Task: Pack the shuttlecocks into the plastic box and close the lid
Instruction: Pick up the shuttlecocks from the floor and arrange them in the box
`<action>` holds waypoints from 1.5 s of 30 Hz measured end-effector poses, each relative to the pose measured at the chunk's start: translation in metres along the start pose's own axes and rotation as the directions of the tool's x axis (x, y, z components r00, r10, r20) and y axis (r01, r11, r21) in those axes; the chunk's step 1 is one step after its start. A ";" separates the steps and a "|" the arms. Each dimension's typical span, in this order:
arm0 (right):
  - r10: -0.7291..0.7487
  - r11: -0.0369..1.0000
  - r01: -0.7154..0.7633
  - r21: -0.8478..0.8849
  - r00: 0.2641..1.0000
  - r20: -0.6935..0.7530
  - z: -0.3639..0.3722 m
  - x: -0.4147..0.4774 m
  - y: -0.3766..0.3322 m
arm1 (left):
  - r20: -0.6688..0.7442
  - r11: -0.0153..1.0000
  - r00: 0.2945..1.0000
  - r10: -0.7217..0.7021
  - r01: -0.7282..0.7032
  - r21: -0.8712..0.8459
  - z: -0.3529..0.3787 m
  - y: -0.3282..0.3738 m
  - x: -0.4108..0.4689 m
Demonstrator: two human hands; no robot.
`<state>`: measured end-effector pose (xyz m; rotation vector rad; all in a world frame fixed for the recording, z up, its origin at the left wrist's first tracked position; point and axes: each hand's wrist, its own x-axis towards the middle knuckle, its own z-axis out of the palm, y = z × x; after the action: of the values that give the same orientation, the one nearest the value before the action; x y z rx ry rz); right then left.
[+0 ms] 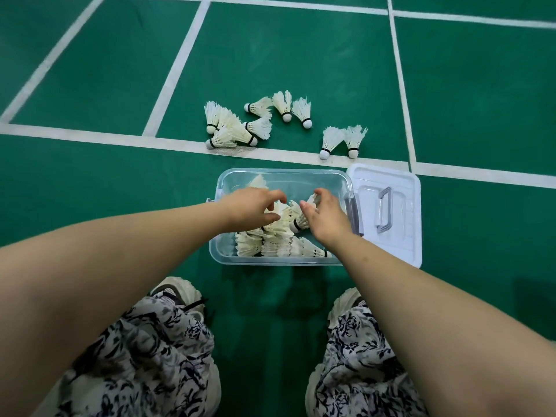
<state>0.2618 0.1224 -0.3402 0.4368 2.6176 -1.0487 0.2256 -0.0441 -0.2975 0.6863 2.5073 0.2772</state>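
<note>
Black-and-white patterned trousers (144, 356) in foreground. Left hand (251, 206) and right hand (328, 216) each grasp white feather shuttlecocks (282, 219) inside clear rectangular plastic box (279, 261); white plastic lid (403, 236) lies alongside.

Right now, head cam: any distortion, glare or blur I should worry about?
Head view: wide-angle bowing slightly bends the white court lines and swells the forearms at the bottom; lighting even, soft shadow on the floor beside the plastic box; faint sheen on the lid, no harsh glare; left hand, right hand and loose shuttlecocks look sharp.
</note>
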 end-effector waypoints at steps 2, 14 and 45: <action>-0.003 1.000 0.003 0.015 1.000 0.007 0.005 0.001 -0.003 | 0.028 1.000 1.000 -0.003 0.003 -0.018 0.007 -0.001 0.001; 0.215 0.966 -0.179 -0.187 0.958 0.190 0.034 0.008 0.007 | 0.087 0.998 0.996 -0.018 0.023 -0.052 0.016 -0.009 0.010; -0.200 0.972 0.159 -0.172 0.944 -0.263 -0.074 0.083 -0.018 | -0.405 0.985 0.914 0.023 -0.089 -0.145 -0.058 0.017 0.072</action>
<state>0.1680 0.1760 -0.3083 0.3368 3.0122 -0.8903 0.1486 0.0048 -0.2741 0.6929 2.8115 0.6986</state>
